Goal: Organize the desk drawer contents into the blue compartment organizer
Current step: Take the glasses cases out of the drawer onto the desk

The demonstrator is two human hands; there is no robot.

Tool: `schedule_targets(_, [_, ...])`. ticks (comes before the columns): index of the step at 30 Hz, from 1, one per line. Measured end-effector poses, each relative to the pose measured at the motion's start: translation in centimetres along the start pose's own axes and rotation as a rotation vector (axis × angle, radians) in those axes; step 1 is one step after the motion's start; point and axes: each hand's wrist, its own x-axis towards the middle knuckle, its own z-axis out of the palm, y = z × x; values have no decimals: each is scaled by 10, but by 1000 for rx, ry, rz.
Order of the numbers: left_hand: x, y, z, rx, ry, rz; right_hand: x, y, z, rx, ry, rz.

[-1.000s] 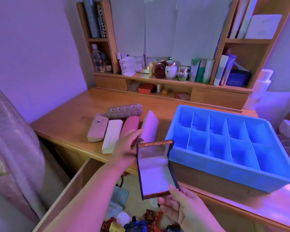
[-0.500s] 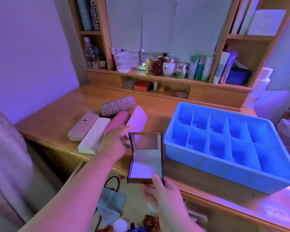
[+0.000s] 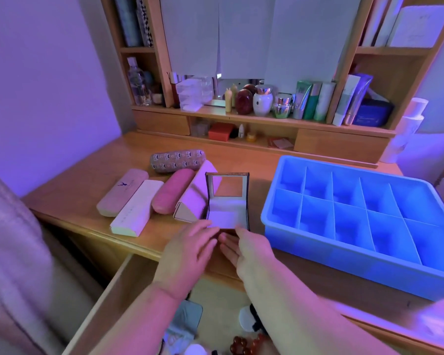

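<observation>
Moved: box [image 3: 227, 201], held up over the drawer [image 3: 128, 298] a sec ago, now set on desk [image 3: 87, 180], lid open, betw. cases [image 3: 190, 198] & organizer [image 3: 356, 213].
Hands: left hand [image 3: 187, 254] & right hand [image 3: 244, 249] at box front edge, fingers relaxed, nothing pinched.
Done: 5 cases + box laid out on desk.
Left: organizer compartments all bare; beads [image 3: 244, 344] etc. in drawer unsorted. Est. early stage.

I have set the open box [image 3: 227, 201] down on the table [image 3: 87, 175], beside the triangular case [image 3: 195, 198]. My left hand [image 3: 187, 254] came back to its six o'clock edge, joining my right hand [image 3: 249, 254].

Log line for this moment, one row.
small hinged box open on desk | left hand, right hand at its front | blue organizer empty
</observation>
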Motion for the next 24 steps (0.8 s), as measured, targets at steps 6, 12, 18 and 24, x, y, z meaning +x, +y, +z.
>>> schedule_targets(6, [-6, 9, 8, 20, -167, -106, -38, 2, -47, -23, -139, -97])
schedule_targets(12, [-83, 7, -1, 19, -100, -56, -67, 38, -182, -1556, -340, -608])
schedule_targets(18, [-145, -22, 28, 267, -628, -685, -32, 46, -229, -1915, -52, -600])
schedule_targets(24, [-165, -6, 32, 203, -797, -529, -12, 77, -228, -2004, -196, -423])
